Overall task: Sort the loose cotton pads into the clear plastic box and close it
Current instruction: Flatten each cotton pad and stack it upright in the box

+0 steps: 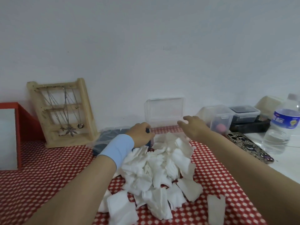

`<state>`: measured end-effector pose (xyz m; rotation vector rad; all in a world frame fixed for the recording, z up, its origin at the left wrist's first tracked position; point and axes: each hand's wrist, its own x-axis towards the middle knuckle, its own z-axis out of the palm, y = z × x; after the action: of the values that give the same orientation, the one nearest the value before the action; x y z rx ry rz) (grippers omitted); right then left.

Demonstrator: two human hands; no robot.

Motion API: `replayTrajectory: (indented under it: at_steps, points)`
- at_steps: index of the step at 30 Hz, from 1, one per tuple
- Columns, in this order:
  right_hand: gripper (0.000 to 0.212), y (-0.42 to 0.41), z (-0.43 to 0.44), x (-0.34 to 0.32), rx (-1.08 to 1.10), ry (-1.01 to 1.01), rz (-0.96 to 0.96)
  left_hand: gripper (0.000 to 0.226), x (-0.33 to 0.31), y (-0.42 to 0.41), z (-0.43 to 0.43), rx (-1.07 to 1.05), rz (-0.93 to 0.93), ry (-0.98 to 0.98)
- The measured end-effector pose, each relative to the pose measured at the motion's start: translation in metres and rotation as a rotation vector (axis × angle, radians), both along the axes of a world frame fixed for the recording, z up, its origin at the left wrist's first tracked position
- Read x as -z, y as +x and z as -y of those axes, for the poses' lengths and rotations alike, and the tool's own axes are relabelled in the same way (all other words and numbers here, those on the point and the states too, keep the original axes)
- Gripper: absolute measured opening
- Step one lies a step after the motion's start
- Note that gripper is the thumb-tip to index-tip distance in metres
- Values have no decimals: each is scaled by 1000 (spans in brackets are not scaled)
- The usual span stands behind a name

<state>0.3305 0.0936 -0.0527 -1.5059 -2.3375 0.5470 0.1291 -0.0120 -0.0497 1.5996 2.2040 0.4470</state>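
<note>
A heap of loose white cotton pads point(160, 169) lies on the red-and-white patterned cloth point(48, 168) in front of me. Behind the heap stands the clear plastic box point(164, 125) with its lid point(164, 109) raised upright. My left hand point(140, 134), with a light blue wristband, grips the box's left front corner. My right hand point(193, 127) hovers at the box's right side with fingers relaxed, holding nothing. The box's lower part is partly hidden by the pads.
A wooden jewellery stand point(65, 111) with necklaces leans on the wall at left, beside a red-framed mirror point(9, 135). A dark pouch point(110, 138) lies left of the box. To the right are plastic containers point(222, 119), a patterned phone point(248, 146) and a water bottle point(282, 127).
</note>
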Motion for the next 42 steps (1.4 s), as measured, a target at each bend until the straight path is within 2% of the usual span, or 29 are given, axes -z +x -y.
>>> replayTrajectory:
  at_steps: [2, 5, 8, 11, 14, 16, 18, 21, 24, 27, 30, 33, 35, 38, 42]
  points:
    - [46, 9, 13, -7, -3, 135, -112, 61, -6, 6, 11, 55, -23, -73]
    - [35, 24, 43, -14, -213, 83, -160, 85, -13, 22, 33, 175, 27, -316]
    - [24, 39, 65, -15, -300, 57, -35, 86, -5, 44, 48, 315, 48, -419]
    - [21, 58, 75, -17, -290, -86, 154, 93, 6, 57, 53, 308, -20, -390]
    - [30, 75, 86, -24, -322, -367, 471, 104, -8, 68, 59, 191, -84, -264]
    - [35, 80, 95, -22, -390, -480, 649, 103, -20, 79, 63, 209, -188, -109]
    - [42, 78, 101, -13, -443, -456, 767, 101, -24, 95, 68, 319, -248, -22]
    - [37, 71, 102, -3, -503, -365, 814, 90, -15, 110, 67, 415, -264, -203]
    - [29, 69, 95, -12, -529, -357, 724, 75, -6, 107, 64, 417, -261, -322]
    - [22, 71, 83, -30, -525, -318, 548, 56, -14, 95, 59, 391, -84, -162]
    - [3, 69, 70, -50, -494, -280, 289, 36, -28, 83, 49, 274, 178, 48]
    - [2, 59, 57, -58, -413, -191, -87, 38, -39, 73, 36, 140, 443, 103]
    - [6, 46, 47, -56, -375, -157, -285, 41, -43, 65, 31, 127, 542, 69]
    - [13, 26, 32, -47, -350, -133, -456, 36, -40, 51, 24, 118, 591, 110]
    - [22, 2, 18, -32, -288, -237, -642, 39, -30, 30, 14, 40, 593, 211]
